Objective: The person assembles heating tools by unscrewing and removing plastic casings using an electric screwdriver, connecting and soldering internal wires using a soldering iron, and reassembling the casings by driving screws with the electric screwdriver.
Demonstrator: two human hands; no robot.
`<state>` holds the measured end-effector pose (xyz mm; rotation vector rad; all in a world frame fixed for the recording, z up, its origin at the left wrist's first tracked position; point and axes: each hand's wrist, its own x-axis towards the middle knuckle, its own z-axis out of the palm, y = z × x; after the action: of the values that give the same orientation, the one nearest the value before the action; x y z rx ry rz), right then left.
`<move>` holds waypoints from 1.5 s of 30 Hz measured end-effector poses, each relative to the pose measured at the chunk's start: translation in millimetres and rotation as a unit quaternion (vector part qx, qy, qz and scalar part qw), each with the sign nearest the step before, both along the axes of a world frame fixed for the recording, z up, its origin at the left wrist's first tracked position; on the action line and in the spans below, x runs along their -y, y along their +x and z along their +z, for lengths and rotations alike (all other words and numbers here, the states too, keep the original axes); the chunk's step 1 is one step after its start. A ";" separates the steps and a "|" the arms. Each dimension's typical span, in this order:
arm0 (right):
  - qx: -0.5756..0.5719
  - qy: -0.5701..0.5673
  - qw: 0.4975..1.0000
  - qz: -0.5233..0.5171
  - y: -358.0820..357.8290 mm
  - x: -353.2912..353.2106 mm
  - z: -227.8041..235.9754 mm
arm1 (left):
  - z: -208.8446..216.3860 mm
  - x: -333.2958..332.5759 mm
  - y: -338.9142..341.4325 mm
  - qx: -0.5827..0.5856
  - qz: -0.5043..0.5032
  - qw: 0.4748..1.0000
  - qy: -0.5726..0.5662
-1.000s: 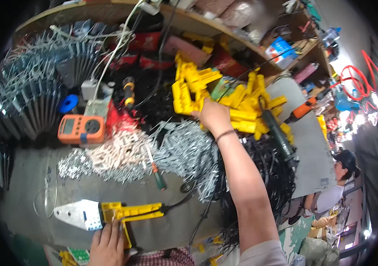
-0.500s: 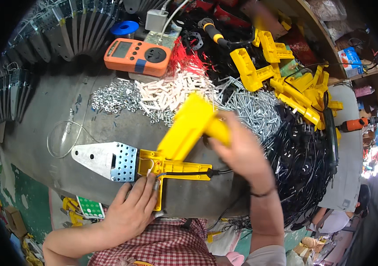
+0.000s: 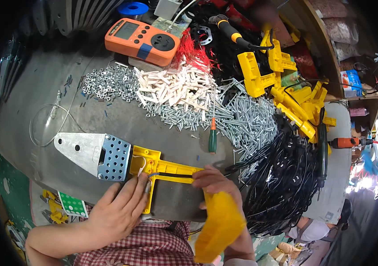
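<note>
A yellow plastic housing half [image 3: 178, 167] lies hollow side up on the table, a white lead and a black cord [image 3: 171, 175] running inside it. A silver metal blade [image 3: 82, 148] with a perforated bluish section [image 3: 116, 159] extends from its left end. My left hand [image 3: 113, 213] is laid over its near-left part, fingers together, fingertips at the wires; the thumb is hidden. My right hand [image 3: 229, 184] grips a second yellow housing piece [image 3: 220, 226], blurred by motion, tilted at the table's front edge. Its fingertips are by the handle end of the lying half.
Beyond lie piles of nuts [image 3: 111, 84], pale strips [image 3: 175, 84] and screws [image 3: 251, 115], with a green-handled screwdriver [image 3: 213, 135] beside them. An orange meter [image 3: 142, 42] stands behind. Black cords [image 3: 282, 177] and yellow housings [image 3: 297, 102] crowd the right; a wire loop [image 3: 42, 142] lies left.
My right hand has brought the yellow piece from above the lying half down toward me, uncovering the screwdriver. The left hand stays on the lying half. The whole view has shifted slightly.
</note>
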<state>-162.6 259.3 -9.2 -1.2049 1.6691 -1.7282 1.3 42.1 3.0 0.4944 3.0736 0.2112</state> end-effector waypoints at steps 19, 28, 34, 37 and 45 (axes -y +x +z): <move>-0.391 0.333 0.839 -0.178 34.8 57.8 -0.2 | 3.3 51.2 -51.2 -0.013 0.140 0.963 0.230; -0.418 0.311 0.854 0.016 -7.3 57.4 10.4 | -5.2 45.5 -49.1 -0.110 0.136 0.965 0.197; -0.422 0.326 0.846 0.018 -5.0 51.9 13.1 | 27.8 25.7 -71.0 -0.099 0.060 0.977 0.177; -0.389 0.318 0.864 0.032 -15.4 47.0 17.2 | 16.3 10.8 -62.0 -0.001 0.090 0.982 0.164; -0.443 0.290 0.845 -0.075 -51.6 57.4 7.6 | 27.9 -2.9 -70.9 0.021 0.102 0.987 0.124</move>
<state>-214.1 201.9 -1.7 -1.6827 2.5906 -0.5574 -69.6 45.0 31.0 0.1762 3.0680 0.6055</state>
